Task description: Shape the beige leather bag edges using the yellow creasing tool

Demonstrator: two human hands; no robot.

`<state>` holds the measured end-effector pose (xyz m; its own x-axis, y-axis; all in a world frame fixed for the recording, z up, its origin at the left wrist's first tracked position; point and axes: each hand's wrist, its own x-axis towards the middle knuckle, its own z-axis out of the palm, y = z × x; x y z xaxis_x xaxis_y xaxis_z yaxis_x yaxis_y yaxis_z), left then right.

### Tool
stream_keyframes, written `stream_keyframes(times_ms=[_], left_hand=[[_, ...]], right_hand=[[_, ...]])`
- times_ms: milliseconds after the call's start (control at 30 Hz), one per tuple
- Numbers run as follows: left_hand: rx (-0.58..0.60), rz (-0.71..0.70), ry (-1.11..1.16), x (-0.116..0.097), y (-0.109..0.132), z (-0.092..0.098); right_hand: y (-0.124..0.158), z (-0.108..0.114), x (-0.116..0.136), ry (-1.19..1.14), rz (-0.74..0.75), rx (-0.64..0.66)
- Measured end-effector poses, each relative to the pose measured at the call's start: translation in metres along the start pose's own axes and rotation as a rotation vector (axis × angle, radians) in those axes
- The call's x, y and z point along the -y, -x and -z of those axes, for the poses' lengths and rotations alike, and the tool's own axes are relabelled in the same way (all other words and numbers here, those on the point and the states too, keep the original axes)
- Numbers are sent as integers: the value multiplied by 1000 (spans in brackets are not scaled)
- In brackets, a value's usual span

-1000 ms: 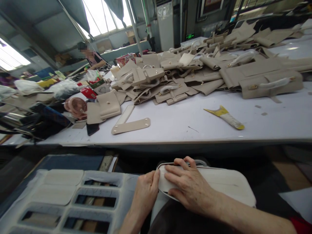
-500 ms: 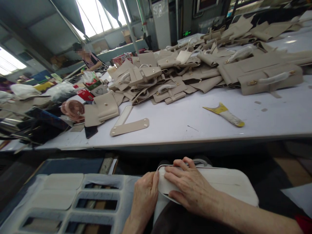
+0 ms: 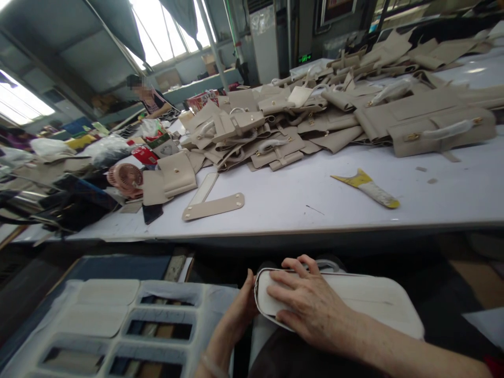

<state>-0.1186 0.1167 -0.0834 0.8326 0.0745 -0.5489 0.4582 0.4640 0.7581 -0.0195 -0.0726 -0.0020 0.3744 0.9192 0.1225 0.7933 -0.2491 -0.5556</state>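
A pale bag [image 3: 378,299] lies across my lap, its long, rounded white face turned up and a raised rim around it. A greyish loop like a handle [image 3: 328,264] shows behind its far edge. My right hand [image 3: 305,296] rests flat on the left part of that face, fingers spread. At the bag's left end is my left hand [image 3: 240,310], cupped against the outside of the rim with its thumb pointing up. Its other fingers are largely hidden behind the bag's end.
Left of my lap, a whitish frame [image 3: 118,310] with cut-out slots carries pale rounded panels [image 3: 94,320]. On the white table [image 3: 275,205] are a heap of beige bags [image 3: 283,126], two strips [image 3: 214,206], a yellow-tipped tool [image 3: 368,189] and a pink fan [image 3: 125,179]. Another person sits far left.
My left thumb has come off the bag's rim and now points up, with the hand turned lower against the end. My right hand stays on the white face. The view has shifted slightly.
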Motion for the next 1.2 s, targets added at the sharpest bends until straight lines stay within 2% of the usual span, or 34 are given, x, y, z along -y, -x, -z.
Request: stream_keyframes(times_ms=[67,133,267,433,600,800,933,1067,1133,1200], left_hand=[[67,-30,192,18,-14,-5],[79,-62,337,29,-22,-8],[104,-68,472,38,-24,-8],[86,-97,534,36,-18,-8],[110,-59,525,30,-7,-10],[125,-67,531,36,-3,-16],[59,-109,296,25,2,-10],[-50,-267,-237,-3,20,0],[-79,-316,-484,-18,33,-3],[-171,-346,-715,-31,46,-11]], right_hand=[[-1,-1,0,19,2,9],[-2,-1,0,30,7,24],[-4,1,0,4,-2,76],[-4,3,0,-16,-15,99],[-6,4,2,19,-4,99],[-4,2,4,36,-5,104],[-2,-2,4,45,-16,75],[-1,-4,3,44,-30,50],[0,-5,3,42,-27,47],[0,-6,3,41,-20,45]])
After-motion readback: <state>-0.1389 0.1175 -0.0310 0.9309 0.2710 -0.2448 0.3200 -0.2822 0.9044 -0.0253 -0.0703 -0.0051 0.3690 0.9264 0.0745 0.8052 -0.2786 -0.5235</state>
